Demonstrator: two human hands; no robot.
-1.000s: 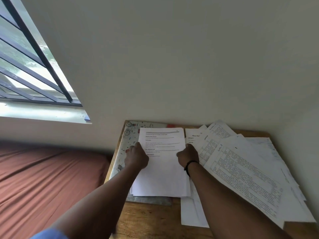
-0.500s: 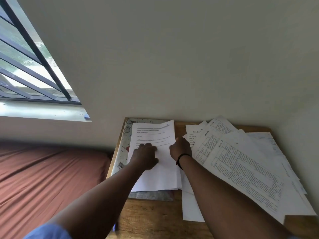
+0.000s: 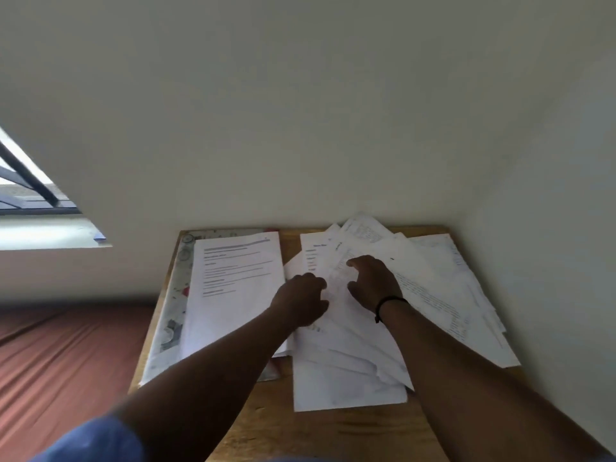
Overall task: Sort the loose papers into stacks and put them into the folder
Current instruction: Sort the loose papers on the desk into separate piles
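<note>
A neat stack of printed sheets (image 3: 233, 295) lies on a patterned folder (image 3: 175, 295) at the left of the wooden table (image 3: 333, 435). To its right spreads a loose pile of papers (image 3: 433, 295), fanned out toward the wall. My left hand (image 3: 301, 301) rests on the pile's left edge with its fingers curled under; whether it pinches a sheet is hidden. My right hand (image 3: 373, 281), a black band on its wrist, touches the top of the pile with bent, spread fingers. The sheet between the hands is blurred.
The table stands in a corner, with walls behind it and to its right. A brown bed cover (image 3: 66, 361) lies to the left, under a barred window (image 3: 30, 188). Bare wood shows at the table's front edge.
Both hands left the neat stack on the folder and moved right onto the loose pile. The view has swung right as well.
</note>
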